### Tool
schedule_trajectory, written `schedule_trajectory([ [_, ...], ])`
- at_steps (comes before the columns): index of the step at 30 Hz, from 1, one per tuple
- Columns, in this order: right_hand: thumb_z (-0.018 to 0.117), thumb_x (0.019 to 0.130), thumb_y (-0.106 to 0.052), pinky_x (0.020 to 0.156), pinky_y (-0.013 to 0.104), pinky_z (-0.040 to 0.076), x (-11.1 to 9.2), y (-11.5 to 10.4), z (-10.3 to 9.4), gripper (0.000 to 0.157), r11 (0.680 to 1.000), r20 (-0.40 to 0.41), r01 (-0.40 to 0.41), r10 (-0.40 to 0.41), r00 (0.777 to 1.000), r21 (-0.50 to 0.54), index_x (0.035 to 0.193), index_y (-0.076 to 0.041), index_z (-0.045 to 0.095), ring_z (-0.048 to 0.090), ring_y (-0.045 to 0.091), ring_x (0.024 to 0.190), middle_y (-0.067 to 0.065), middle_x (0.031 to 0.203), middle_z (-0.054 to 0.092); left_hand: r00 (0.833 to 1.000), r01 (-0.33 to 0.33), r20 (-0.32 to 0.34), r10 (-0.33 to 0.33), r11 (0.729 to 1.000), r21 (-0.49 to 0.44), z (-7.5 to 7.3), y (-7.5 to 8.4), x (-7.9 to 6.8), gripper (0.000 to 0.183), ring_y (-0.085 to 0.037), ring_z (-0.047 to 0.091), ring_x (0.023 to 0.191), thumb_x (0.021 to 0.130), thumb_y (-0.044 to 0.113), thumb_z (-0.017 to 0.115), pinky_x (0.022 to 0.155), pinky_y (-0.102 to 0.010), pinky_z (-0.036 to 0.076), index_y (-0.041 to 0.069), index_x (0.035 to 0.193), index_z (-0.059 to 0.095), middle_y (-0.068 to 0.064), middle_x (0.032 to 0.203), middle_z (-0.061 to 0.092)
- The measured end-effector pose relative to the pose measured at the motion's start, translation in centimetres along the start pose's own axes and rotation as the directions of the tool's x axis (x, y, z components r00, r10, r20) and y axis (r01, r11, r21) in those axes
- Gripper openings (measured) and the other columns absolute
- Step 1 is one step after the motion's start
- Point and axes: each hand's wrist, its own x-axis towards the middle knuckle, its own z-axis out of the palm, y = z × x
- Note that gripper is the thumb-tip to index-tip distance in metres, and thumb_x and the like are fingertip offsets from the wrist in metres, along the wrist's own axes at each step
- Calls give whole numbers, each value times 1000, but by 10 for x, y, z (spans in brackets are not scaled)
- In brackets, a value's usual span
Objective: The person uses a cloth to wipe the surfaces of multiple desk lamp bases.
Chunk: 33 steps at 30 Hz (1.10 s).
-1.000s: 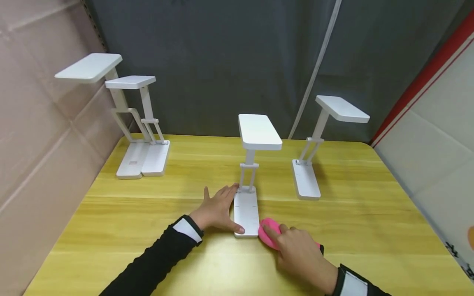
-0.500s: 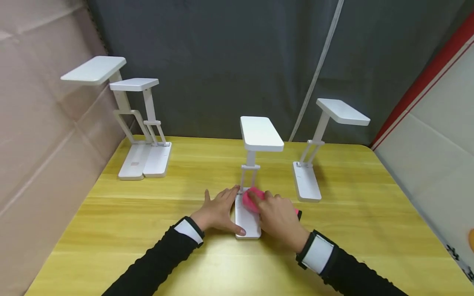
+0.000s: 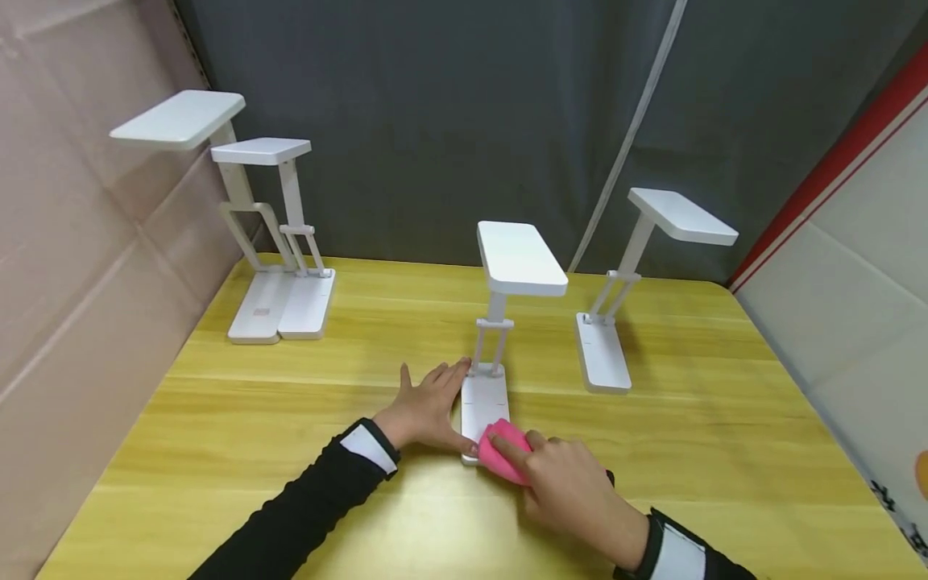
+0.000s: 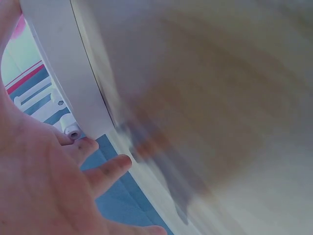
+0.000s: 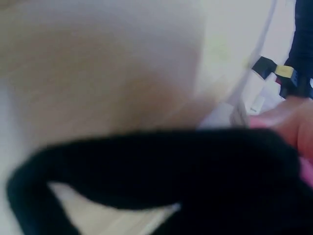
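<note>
A white folding stand with a flat top plate is at the middle of the table, its slim base pointing toward me. My left hand rests along the base's left side, fingers spread and thumb at its front corner. In the left wrist view, the fingers reach along the white base. With my right hand I hold a bunched pink cloth, index finger pressing it onto the base's front right end. A dark tip pokes out behind that hand. The cloth covers that front corner.
Another white stand is to the right. Two more, a taller one and a shorter one, stand side by side at the back left. Behind the wooden table hangs a grey curtain. A blurred black loop blocks much of the right wrist view.
My right hand first moves the pink cloth from beside the base's front end up to its back, then draws it down again to the front. The left hand stays in place.
</note>
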Motion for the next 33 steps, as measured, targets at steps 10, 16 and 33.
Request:
schedule_trajectory([
  [10, 62, 64, -14, 41, 24, 33, 46, 26, -26, 61, 995, -6, 57, -56, 998, 83, 123, -25, 53, 39, 8, 49, 1, 76, 57, 1000, 16, 16, -16, 999, -37, 2, -2, 0, 127, -25, 19, 133, 51, 77, 65, 93, -72, -3, 17, 144, 3, 1, 149, 13],
  [16, 60, 73, -30, 35, 25, 31, 64, 17, 8, 58, 969, -74, 35, -55, 996, -244, 129, -22, 47, 40, 15, 45, 12, 84, 59, 999, 24, 41, -21, 998, -61, 5, 2, 0, 123, -24, 17, 134, 52, 80, 62, 93, -72, -4, 18, 144, 9, 1, 148, 18],
  [33, 63, 60, -15, 44, 28, 39, 16, 7, -2, 64, 995, 22, 73, -75, 997, 71, 123, -23, 52, 41, 9, 49, 5, 79, 59, 996, 48, 67, -51, 998, 35, -6, 1, -2, 128, -21, 16, 134, 50, 80, 62, 96, -70, -1, 13, 143, 7, -3, 146, 24],
])
